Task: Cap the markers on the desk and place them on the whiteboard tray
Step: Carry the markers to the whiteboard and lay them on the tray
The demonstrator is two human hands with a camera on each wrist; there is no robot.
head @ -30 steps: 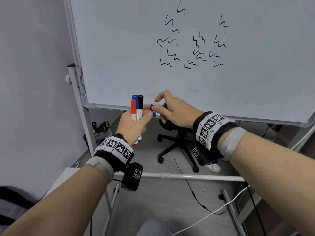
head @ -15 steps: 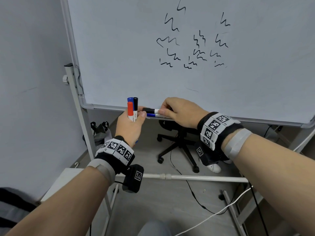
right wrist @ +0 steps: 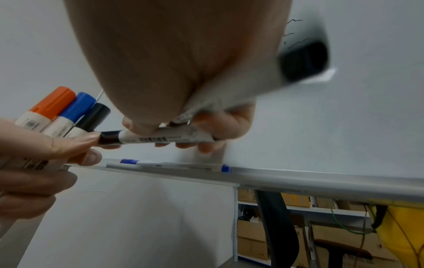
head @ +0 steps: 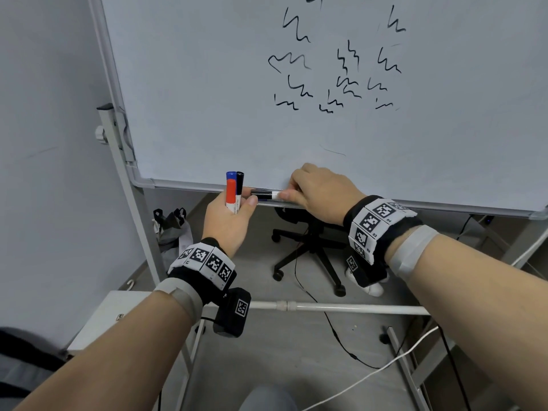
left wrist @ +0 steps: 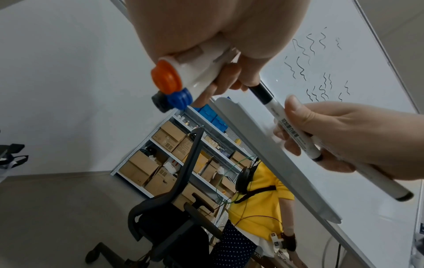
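Observation:
My left hand (head: 228, 221) grips three capped markers (head: 234, 188) upright: orange-red, blue and black caps (right wrist: 69, 110). Its thumb tip touches the black cap of a marker (head: 265, 194) that my right hand (head: 320, 191) holds level, just above the whiteboard tray (head: 290, 204). The wrist views show a second black-ended marker (left wrist: 378, 183) tucked in the right palm. A capped blue marker (right wrist: 169, 164) lies in the tray (right wrist: 298, 178) under the right fingers.
The whiteboard (head: 207, 84) with black scribbles stands straight ahead on a metal stand (head: 130, 203). Below it are an office chair (head: 308, 247), floor cables (head: 370, 372) and a white box (head: 100, 318). Behind the board are shelves of cartons (left wrist: 165, 163) and a person in yellow (left wrist: 259, 204).
Both hands moved up to the tray edge. The right hand brought its markers down level with the tray, and the blue marker now lies in it.

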